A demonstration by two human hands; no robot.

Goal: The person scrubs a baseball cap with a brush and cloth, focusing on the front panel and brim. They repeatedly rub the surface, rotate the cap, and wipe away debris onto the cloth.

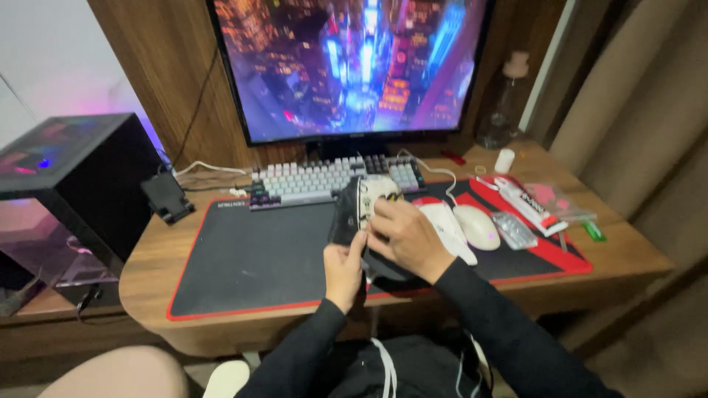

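Over the desk mat [243, 258], both hands' grips [344, 267] [408, 234] clasp a white controller [371, 195].

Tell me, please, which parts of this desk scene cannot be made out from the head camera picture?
- White game controller: lower half hidden by the right hand and the dark cloth pouch.
- Left hand: fingertips buried in the pouch, grip unclear.
- Monitor: top cut off by the frame edge.
- Keyboard: key legends too small.
- Clear bottle: contents blurred.
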